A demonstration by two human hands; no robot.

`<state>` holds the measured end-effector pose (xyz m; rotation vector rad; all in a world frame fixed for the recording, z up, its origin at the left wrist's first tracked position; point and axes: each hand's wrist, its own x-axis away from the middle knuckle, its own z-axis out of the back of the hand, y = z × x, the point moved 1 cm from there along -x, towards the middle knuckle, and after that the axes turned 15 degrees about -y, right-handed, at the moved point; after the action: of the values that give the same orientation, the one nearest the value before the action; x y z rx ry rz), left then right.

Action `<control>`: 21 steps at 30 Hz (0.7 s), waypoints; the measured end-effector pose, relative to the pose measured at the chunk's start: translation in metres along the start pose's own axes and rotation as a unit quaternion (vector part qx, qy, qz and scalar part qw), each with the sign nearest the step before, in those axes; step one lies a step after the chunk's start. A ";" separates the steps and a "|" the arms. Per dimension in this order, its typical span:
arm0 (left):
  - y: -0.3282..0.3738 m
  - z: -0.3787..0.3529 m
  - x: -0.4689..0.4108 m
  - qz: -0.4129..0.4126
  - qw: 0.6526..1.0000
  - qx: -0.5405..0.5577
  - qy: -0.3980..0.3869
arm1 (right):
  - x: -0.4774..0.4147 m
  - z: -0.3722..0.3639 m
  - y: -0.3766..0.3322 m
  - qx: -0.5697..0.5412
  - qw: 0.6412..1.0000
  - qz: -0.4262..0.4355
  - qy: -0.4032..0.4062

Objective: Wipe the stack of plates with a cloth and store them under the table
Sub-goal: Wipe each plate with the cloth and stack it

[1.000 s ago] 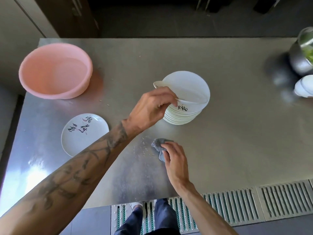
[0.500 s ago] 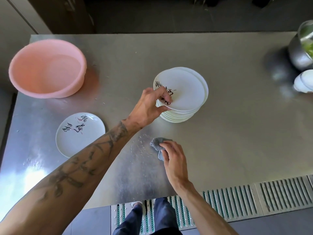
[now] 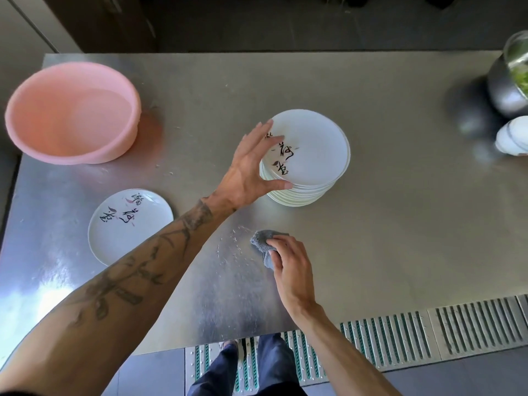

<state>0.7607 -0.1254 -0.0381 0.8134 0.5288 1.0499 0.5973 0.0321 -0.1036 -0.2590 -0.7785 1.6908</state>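
The stack of plates stood upright at the centre of the frame on the steel table. Its top plate lay face up, and the column of black brush writing ran down its left half from the far side to the near. The plates were round, with no long axis. The left hand lay at the stack's left rim, fingers straight and spread on the top plate and thumb against the near edge, gripping nothing. Below it the right hand curled over a bunched grey cloth on the table. A single plate lay face up at lower left, its writing slanting from upper right to lower left. The pink basin at upper left may have held water; I could not tell. A metal bowl at the right edge held something green.
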 end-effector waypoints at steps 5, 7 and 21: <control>-0.002 -0.003 0.001 0.031 0.999 0.021 -0.020 | -0.002 0.001 0.000 -0.001 1.000 0.002 0.001; -0.001 -0.005 0.000 0.037 0.999 0.020 -0.019 | -0.004 0.001 0.001 0.002 1.000 0.003 -0.001; -0.077 0.044 0.159 0.220 0.954 -0.114 0.171 | -0.018 -0.007 -0.013 -0.004 0.999 0.044 -0.002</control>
<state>0.9011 -0.0156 -0.0744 0.5541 0.5136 1.6509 0.6164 0.0191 -0.1043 -0.3003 -0.7869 1.7704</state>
